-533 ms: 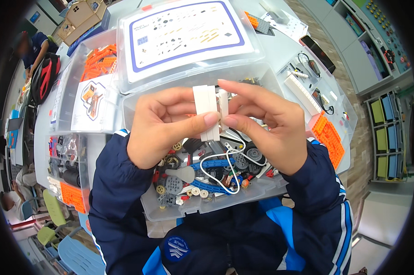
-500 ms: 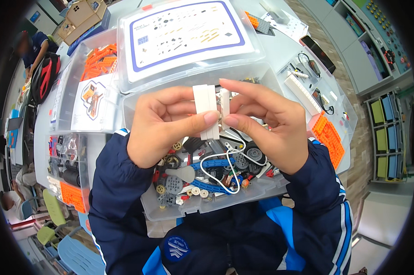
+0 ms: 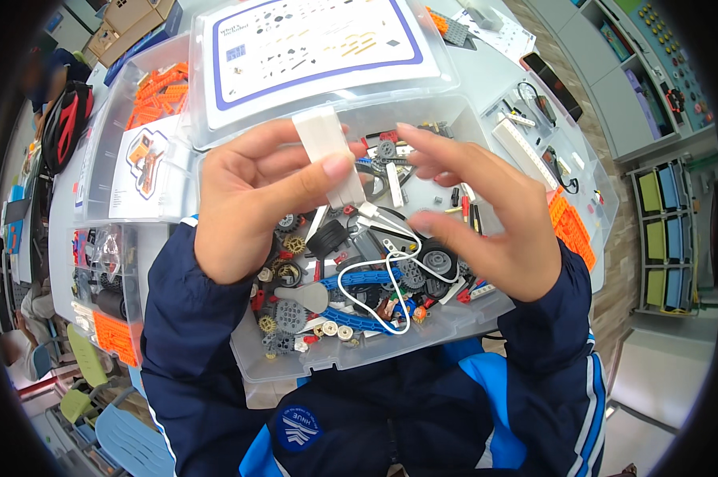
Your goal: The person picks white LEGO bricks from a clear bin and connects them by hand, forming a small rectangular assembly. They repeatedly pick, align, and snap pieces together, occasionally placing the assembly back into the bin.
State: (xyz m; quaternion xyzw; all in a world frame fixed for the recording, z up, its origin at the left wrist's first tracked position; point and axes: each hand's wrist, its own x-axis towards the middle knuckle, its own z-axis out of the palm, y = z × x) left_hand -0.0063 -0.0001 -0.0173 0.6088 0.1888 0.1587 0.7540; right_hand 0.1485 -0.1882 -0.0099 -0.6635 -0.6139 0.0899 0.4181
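Far left of the clear parts bin (image 3: 359, 362): stacked trays w/ orange pieces (image 3: 156, 83) and a leaflet. Above the bin's left half, left hand (image 3: 251, 199) pinches a white block (image 3: 327, 155) btwn thumb and fingers, lifted up prob. so its white wire (image 3: 375, 274) hangs free into the bin. Right hand (image 3: 486, 219) over the bin's right half, fingers spread wide, holding nothing, just beside the block. Lid w/ parts chart (image 3: 319, 48) sits behind the bin.
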